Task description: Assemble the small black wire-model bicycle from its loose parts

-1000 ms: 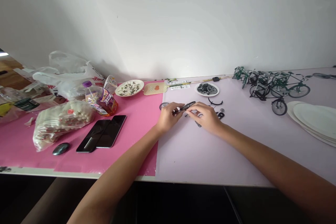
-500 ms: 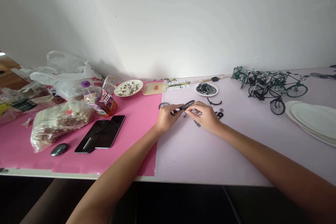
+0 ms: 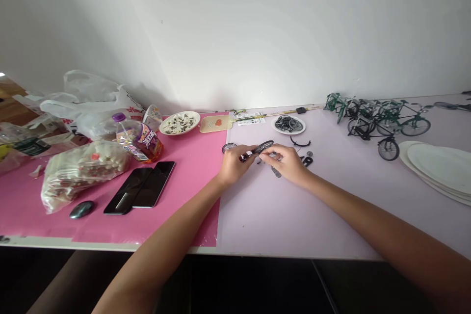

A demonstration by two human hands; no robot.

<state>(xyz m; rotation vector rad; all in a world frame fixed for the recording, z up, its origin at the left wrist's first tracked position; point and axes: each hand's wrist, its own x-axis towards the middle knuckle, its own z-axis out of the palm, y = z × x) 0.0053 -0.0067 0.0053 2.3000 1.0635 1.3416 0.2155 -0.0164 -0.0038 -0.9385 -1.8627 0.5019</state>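
"What have we got between our hands?"

"A small spoked wheel [image 3: 264, 146], tilted, above the lilac tabletop [image 3: 294, 221]."

"And our fingers?"

"On our left hand [image 3: 234, 162] thumb and fingers pinch a dark piece [image 3: 243, 157] beside the wheel; we can't tell whether the two are joined. Our right hand [image 3: 290, 161] pinches at the wheel's edge, fingertips close together."

"What lies near us?"

"Another wheel [image 3: 229, 147] just beyond our left hand, a black curved strip [image 3: 300, 143] past our right."

"Farther out?"

"A plate [image 3: 273, 126] of dark parts near the wall, and miniature bicycles [image 3: 415, 126] standing to the right."
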